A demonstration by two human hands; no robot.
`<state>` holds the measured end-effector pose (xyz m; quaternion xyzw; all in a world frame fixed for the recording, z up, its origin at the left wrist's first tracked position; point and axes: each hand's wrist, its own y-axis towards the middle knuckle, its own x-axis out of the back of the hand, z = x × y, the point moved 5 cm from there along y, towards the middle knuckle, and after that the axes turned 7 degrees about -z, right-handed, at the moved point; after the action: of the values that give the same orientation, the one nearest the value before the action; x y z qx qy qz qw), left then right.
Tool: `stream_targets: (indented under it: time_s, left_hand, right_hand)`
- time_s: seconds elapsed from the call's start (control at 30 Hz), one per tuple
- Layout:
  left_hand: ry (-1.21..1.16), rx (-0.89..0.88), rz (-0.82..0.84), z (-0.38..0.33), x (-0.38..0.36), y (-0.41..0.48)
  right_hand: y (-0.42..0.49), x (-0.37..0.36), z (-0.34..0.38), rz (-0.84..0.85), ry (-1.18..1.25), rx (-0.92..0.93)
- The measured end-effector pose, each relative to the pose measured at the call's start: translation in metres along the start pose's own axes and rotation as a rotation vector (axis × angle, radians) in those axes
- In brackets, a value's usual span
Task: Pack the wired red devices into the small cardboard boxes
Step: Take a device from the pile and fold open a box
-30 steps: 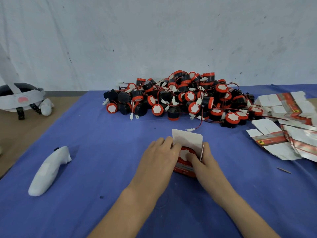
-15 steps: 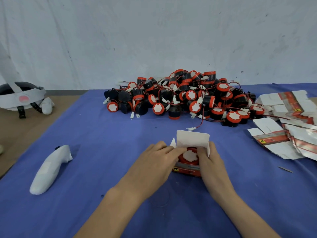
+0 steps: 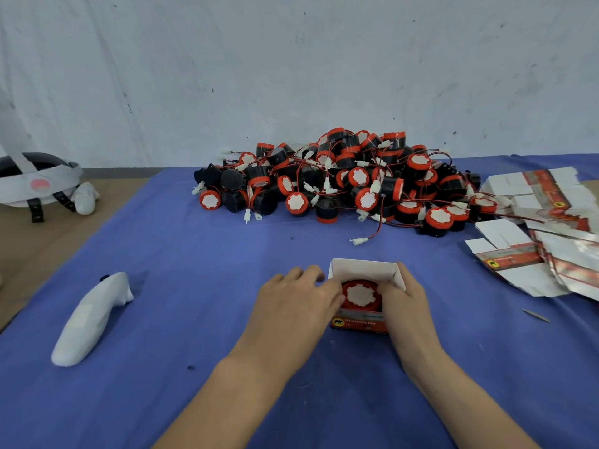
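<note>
the wire is showing nowhere and may be bunching underneath, likely leaving the red device [image 3: 359, 294] riding high, so the flaps of the small cardboard box [image 3: 358, 325] jam or crease when folded. the device is sitting face up in the open box on the blue cloth [image 3: 194, 319], between both hands: the left hand [image 3: 291, 306] is gripping the box's left wall, the right hand [image 3: 406, 307] is clasping its right side, thumb at the device's rim.

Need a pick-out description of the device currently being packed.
On the blue cloth, nearer than the big pile of red devices, a small open cardboard box stands between the left hand and right hand. The device sits inside it, white face up. It alone is boxed, apart from the pile.
</note>
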<state>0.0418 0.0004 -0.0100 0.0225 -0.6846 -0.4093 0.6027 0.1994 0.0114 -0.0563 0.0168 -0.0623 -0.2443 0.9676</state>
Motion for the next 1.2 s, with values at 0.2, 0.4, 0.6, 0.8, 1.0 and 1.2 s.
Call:
stream_targets:
  time_s: [0.2,0.4,0.6,0.8,1.0,1.2]
  left_hand:
    - [0.026,0.021,0.022,0.000,-0.007,-0.003]
    - [-0.053,-0.005,0.009,0.003,-0.004,-0.005]
    - [-0.657,0.403,0.034,0.027,-0.013,-0.009]
    - [-0.985,0.647,0.088,0.042,-0.030,-0.010]
    - [-1.197,0.772,0.216,0.046,-0.035,-0.010]
    - [-1.410,0.846,0.240,0.043,-0.037,-0.010]
  right_hand:
    - [-0.001,-0.001,0.000,0.003,-0.006,-0.004]
    - [-0.002,-0.001,-0.001,0.014,-0.013,-0.021]
    - [-0.004,-0.010,-0.005,0.180,-0.118,0.045]
    - [-0.025,-0.014,0.006,0.418,-0.077,-0.045]
    - [-0.017,0.007,0.005,0.375,0.029,-0.039]
    - [-0.008,-0.014,0.010,0.419,0.022,-0.102]
